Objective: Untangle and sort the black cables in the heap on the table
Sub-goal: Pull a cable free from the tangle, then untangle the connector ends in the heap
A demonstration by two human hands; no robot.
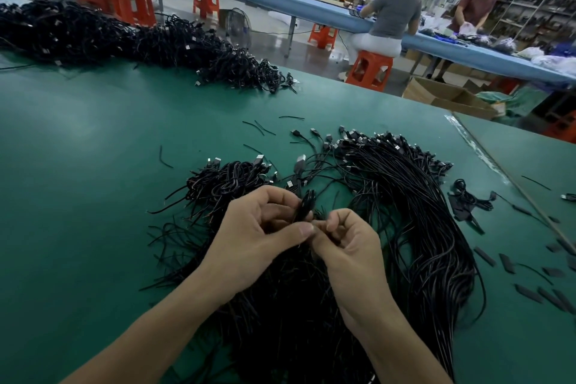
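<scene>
**Hands.** I am seeing the left hand (258, 227) gripping a small coiled bundle (305, 204) of black cable, its fingers curled round it. The right hand (346, 243) is pinching the bundle's lower end, thumb against fingertips. I cannot tell whether it is holding a strand or a tie there.

**Position.** The bundle is hovering over the heap (280, 305), which is lying at the near middle of the table (93, 181). A combed row (420, 212) of cables is lying just right of the hands, plugs pointing away. Flat black strips (486, 256) are lying scattered further right. A second heap (124, 37) is sitting well apart, far left.

**Risks, as I am judging them.**
- Strands from the heap are reaching up near the bundle, so a sharp pull is likely to tighten a knot rather than free it.
- The row is touching the heap along its left edge, so dragging cables sideways risks disturbing sorted ones.
- The right hand's pinch is looking slight, so the end may be slipping free.
</scene>
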